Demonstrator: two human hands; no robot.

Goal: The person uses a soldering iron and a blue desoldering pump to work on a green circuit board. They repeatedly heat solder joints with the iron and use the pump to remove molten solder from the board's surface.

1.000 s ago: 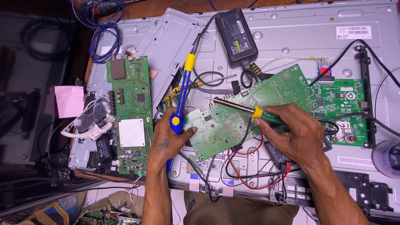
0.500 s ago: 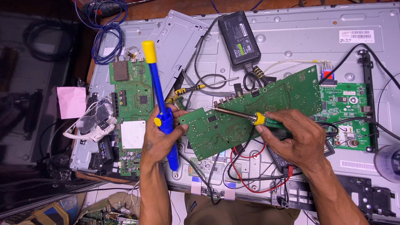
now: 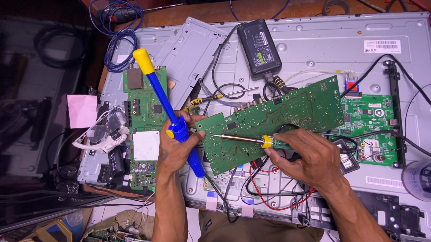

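Note:
My left hand (image 3: 175, 150) grips a blue desoldering pump (image 3: 170, 112) with a yellow knob, tilted up to the left. Its lower tip sits at the left edge of a long green circuit board (image 3: 279, 114) lying tilted across the middle. My right hand (image 3: 308, 156) holds a soldering iron (image 3: 241, 139) with a yellow collar. Its metal tip points left and rests on the board's lower left part, close to the pump.
The grey metal back of a flat screen (image 3: 325, 48) lies under everything. A black power adapter (image 3: 260, 48) sits at top centre. Green boards lie at left (image 3: 143, 108) and right (image 3: 370, 125). Red and black wires (image 3: 258, 186) tangle below. A coiled blue cable (image 3: 117, 34) lies top left.
My left hand has swung the pump from pointing up and right to leaning up and left, and shifted left. My right hand and the iron stay on the board.

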